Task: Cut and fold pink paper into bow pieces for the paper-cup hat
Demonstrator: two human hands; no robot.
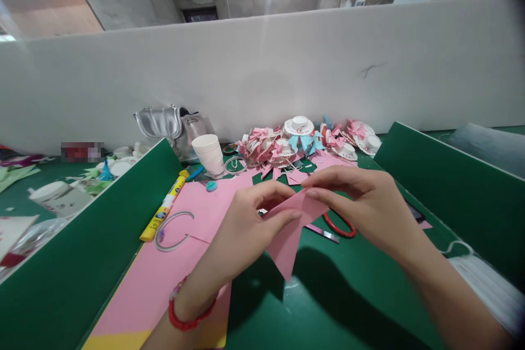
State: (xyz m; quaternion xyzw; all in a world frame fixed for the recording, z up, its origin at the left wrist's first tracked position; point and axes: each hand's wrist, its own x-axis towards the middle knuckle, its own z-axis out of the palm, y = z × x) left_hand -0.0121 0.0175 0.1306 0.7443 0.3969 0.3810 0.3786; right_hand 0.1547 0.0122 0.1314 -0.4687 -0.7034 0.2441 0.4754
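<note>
Between both hands, above the green table, I hold a piece of folded pink paper (285, 243) with one corner pointing down. My left hand (250, 229) pinches its left part, thumb in front and fingers behind. At the upper right corner, the thumb and fingertips of my right hand (361, 197) press the paper together. A red string bracelet (191, 314) circles my left wrist. Behind the paper, red-handled scissors (342, 227) and a slim metal-ended tool (324, 232) lie on the table, partly hidden.
Pink sheets (164, 279) lie at left with a silver bangle (158, 235) and a yellow glue stick (166, 208). Stacked paper cups (208, 153), a silver bag (164, 123) and a pile of paper crafts (283, 147) stand behind. Green dividers (451, 175) flank the table; a face mask (486, 284) lies right.
</note>
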